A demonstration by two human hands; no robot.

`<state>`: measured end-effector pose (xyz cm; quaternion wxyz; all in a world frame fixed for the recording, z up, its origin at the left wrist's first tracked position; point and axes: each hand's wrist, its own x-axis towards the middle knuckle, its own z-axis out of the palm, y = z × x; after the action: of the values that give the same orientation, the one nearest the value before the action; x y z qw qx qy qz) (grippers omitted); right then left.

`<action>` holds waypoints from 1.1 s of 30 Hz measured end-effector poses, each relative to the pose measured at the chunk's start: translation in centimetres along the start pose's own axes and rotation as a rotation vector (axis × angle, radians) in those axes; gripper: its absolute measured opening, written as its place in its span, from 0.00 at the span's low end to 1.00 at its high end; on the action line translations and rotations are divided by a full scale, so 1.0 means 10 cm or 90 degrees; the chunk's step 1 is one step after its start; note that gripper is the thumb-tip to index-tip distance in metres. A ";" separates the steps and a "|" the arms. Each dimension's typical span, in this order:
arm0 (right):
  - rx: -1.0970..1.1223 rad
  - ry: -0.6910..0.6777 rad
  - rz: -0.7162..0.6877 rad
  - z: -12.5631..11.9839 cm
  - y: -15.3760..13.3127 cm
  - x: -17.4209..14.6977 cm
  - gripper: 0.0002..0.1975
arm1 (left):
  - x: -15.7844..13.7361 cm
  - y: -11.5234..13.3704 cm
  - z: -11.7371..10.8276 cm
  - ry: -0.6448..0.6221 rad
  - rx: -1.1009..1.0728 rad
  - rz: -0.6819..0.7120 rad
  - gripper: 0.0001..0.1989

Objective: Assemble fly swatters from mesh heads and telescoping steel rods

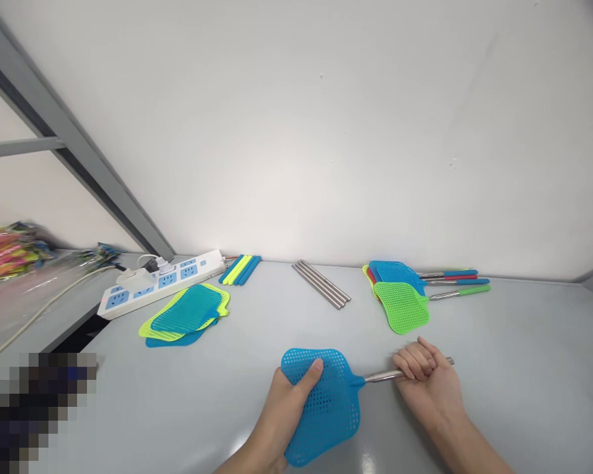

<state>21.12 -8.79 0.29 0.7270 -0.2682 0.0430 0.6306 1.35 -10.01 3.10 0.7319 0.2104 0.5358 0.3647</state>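
A blue fly swatter head with a mesh of small holes is pinched in my left hand, thumb on top and fingers underneath. Its neck joins a silver metal rod. Around that rod my right hand is closed in a fist, and the bare rod end sticks out past it on the right. Just beyond my right hand lie several fly swatters with handles, a green one on top and a blue one behind. Loose metal rods lie farther back in the middle.
Loose yellow and blue swatter heads overlap on the left of the grey table. Behind them are a white power strip with plugs and several blue and yellow handle sleeves. Plastic-wrapped colourful goods sit at far left. A white wall rises behind.
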 end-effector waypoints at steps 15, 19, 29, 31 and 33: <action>0.034 -0.064 0.099 0.11 -0.09 0.03 0.18 | 0.07 0.12 -0.03 -0.068 -0.036 0.026 0.16; 0.029 -0.079 0.109 0.11 -0.10 0.04 0.17 | 0.06 0.14 -0.02 -0.051 -0.039 0.034 0.16; 0.119 0.014 0.192 0.14 -0.14 0.07 0.14 | 0.14 0.31 -0.09 0.030 0.083 0.244 0.15; 0.118 0.024 0.187 0.15 -0.15 0.08 0.14 | 0.21 0.35 -0.15 0.044 0.118 0.315 0.15; 0.109 0.024 0.176 0.16 -0.17 0.09 0.14 | 0.27 0.39 -0.23 0.051 0.144 0.371 0.16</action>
<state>22.40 -7.41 1.87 0.6525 -0.2086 0.1465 0.7137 -1.55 -5.68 3.37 0.5465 0.4207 0.5186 0.5054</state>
